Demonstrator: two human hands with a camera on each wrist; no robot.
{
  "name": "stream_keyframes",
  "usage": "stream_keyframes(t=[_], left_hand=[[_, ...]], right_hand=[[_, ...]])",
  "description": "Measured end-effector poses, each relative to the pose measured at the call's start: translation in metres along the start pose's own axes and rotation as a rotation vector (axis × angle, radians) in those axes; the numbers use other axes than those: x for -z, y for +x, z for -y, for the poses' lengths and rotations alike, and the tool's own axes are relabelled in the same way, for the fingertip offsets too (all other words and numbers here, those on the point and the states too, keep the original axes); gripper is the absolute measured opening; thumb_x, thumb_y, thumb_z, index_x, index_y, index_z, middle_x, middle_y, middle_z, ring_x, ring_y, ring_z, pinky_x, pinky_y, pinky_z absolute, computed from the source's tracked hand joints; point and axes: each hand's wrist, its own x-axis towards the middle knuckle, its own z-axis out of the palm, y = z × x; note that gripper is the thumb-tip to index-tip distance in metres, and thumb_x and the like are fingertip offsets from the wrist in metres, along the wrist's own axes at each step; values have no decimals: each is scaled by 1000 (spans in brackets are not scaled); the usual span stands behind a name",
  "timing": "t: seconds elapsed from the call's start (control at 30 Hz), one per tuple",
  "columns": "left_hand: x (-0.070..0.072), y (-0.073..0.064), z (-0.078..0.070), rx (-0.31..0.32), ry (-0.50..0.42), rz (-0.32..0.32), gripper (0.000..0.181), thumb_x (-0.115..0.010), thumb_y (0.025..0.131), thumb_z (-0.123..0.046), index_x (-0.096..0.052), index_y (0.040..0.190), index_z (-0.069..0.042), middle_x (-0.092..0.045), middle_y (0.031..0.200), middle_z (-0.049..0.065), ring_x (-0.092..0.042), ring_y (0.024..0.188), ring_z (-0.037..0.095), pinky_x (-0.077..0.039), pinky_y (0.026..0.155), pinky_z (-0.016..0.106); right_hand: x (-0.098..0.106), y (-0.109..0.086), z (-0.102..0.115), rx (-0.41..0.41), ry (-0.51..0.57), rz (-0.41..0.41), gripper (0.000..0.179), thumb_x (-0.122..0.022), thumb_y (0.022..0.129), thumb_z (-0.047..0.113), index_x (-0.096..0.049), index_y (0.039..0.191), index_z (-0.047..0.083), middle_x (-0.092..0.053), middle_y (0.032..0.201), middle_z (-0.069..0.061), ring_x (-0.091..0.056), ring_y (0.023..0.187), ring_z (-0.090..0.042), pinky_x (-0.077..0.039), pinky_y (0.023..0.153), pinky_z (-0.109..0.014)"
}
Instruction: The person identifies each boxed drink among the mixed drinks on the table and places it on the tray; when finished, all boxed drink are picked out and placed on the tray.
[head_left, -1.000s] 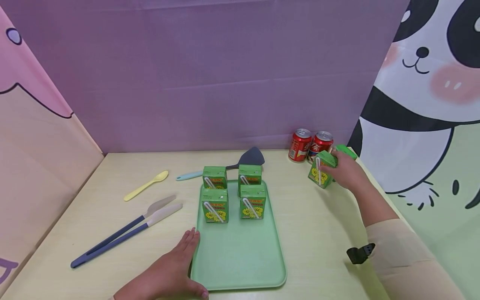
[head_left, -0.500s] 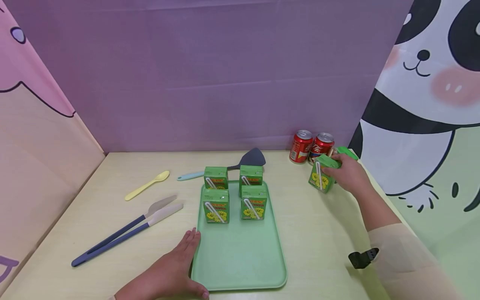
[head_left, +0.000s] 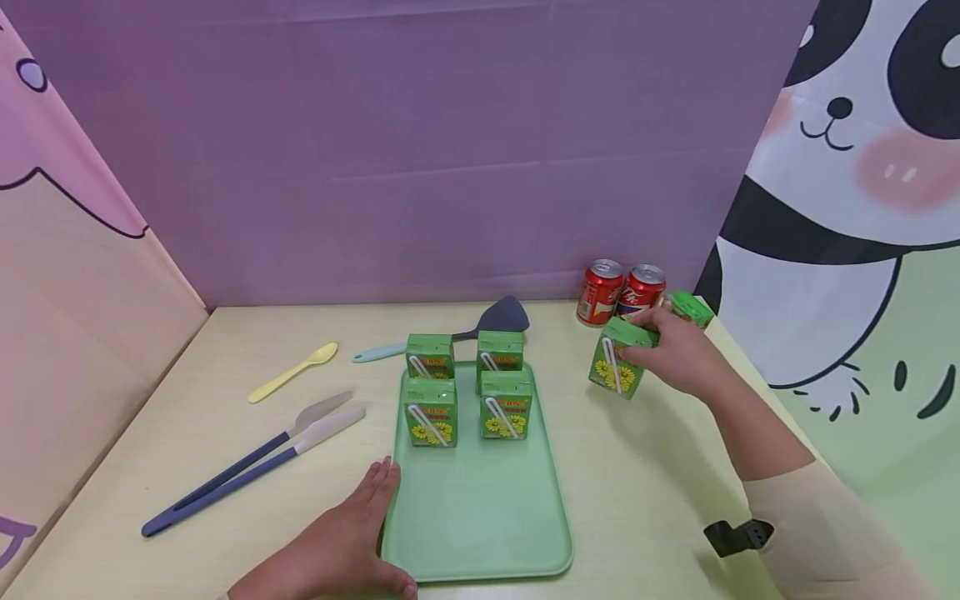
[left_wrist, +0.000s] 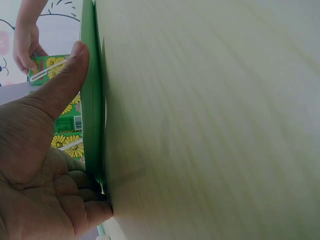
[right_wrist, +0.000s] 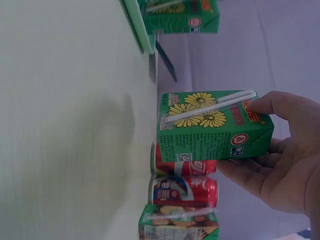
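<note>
My right hand point(head_left: 678, 354) pinches a green drink carton point(head_left: 611, 371) by its upper part, thumb on one face and fingers on the opposite one. The carton has yellow flowers and a white straw on its front. In the right wrist view this held carton point(right_wrist: 212, 125) is clear of the table. My left hand point(head_left: 337, 542) rests at the near left corner of a light green tray point(head_left: 480, 525), fingers straight along its side and thumb at the rim. Several matching cartons point(head_left: 431, 421) stand in two rows on the tray's far half.
Two red soda cans point(head_left: 600, 293) stand at the back right, with another green carton point(head_left: 692, 308) beside them, partly behind my right hand. A spatula point(head_left: 504, 315) lies behind the tray. To the left are a yellow spoon point(head_left: 292, 372) and blue-handled tongs point(head_left: 240, 479).
My right hand has carried the drink carton leftward and slightly nearer, away from the cans. More of the carton behind it shows. My left hand stays at the tray.
</note>
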Motion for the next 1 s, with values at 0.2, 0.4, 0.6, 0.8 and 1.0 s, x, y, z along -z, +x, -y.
stream_keyframes(t=[0.2, 0.4, 0.6, 0.8, 1.0], left_hand=[[0, 0, 1, 1, 4, 7, 141, -78, 55, -76, -14, 157, -4, -7, 165, 13, -8, 152, 32, -30, 113, 57], [-1, 0, 1, 3, 1, 9, 140, -78, 55, -76, -14, 157, -4, -7, 165, 13, -8, 152, 32, -29, 114, 57], [0, 0, 0, 5, -6, 10, 141, -78, 55, -75, -14, 157, -3, -8, 165, 14, -8, 152, 33, -29, 113, 58], [1, 0, -1, 2, -6, 7, 140, -78, 55, -75, -14, 157, -3, -8, 165, 14, -8, 152, 33, -28, 114, 57], [0, -1, 0, -1, -10, -9, 140, -79, 55, -74, -14, 157, -4, -8, 165, 14, -9, 152, 33, -30, 113, 58]], right_hand=[[-6, -20, 22, 76, -42, 28, 49, -68, 88, 31, -54, 127, 5, -65, 117, -16, -62, 102, -29, -52, 87, -49], [-12, -40, 43, 139, -40, 80, 44, -71, 86, 33, -59, 120, 9, -68, 107, -6, -63, 94, -20, -54, 80, -40], [-22, -56, 62, 152, -20, 167, 41, -73, 84, 32, -60, 118, 13, -66, 105, 1, -61, 95, -16, -53, 80, -35], [-36, -67, 79, 187, -29, 191, 37, -75, 82, 31, -61, 115, 18, -64, 100, 7, -59, 91, -13, -51, 80, -33], [-56, -72, 94, 223, -3, 219, 39, -76, 82, 30, -61, 116, 20, -63, 102, 8, -58, 90, -12, -51, 79, -31]])
